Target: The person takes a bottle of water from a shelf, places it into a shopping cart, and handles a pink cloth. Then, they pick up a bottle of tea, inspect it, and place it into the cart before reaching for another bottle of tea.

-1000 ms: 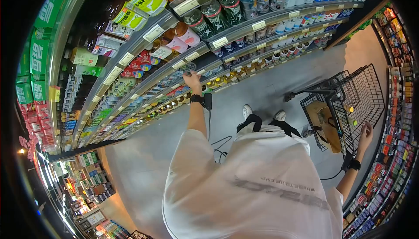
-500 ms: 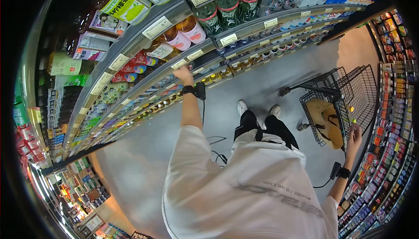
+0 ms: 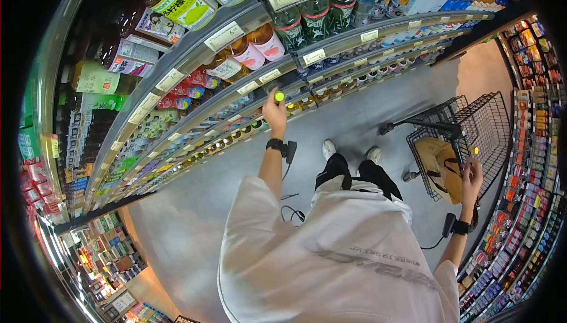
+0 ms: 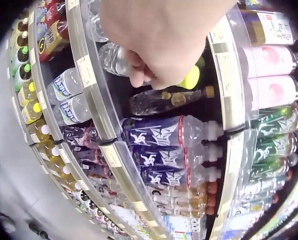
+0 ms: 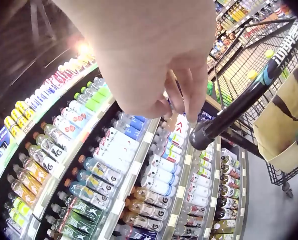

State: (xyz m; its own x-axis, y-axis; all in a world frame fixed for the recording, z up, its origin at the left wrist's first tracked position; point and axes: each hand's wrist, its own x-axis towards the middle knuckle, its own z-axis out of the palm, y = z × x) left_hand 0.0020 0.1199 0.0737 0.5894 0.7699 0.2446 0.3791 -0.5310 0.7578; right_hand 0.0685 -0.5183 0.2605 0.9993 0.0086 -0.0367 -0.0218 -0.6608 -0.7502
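My left hand (image 3: 274, 114) is at the front of a lower drinks shelf, gripping a bottle by its upper part. The bottle's yellow-green cap (image 4: 191, 78) shows beside the curled fingers in the left wrist view; much of its body is hidden behind the hand. Right beside it on the shelf lies a dark bottle (image 4: 164, 101) in that view, with purple-labelled bottles (image 4: 154, 156) alongside. My right hand (image 3: 472, 179) hangs with loosely bent fingers and nothing in it, near the shopping cart (image 3: 496, 128).
The cart carries a tan bag (image 3: 440, 166), and yellow caps (image 5: 252, 75) show inside its basket. Curved price rails (image 3: 224, 36) front the shelves of bottled drinks. More stocked shelves (image 3: 534, 163) line the right side. A cable (image 3: 289, 211) dangles over the grey floor (image 3: 183, 222).
My left hand has come back from inside the shelf, and the yellow-green cap now shows in it. My right hand has shifted slightly left, by the cart.
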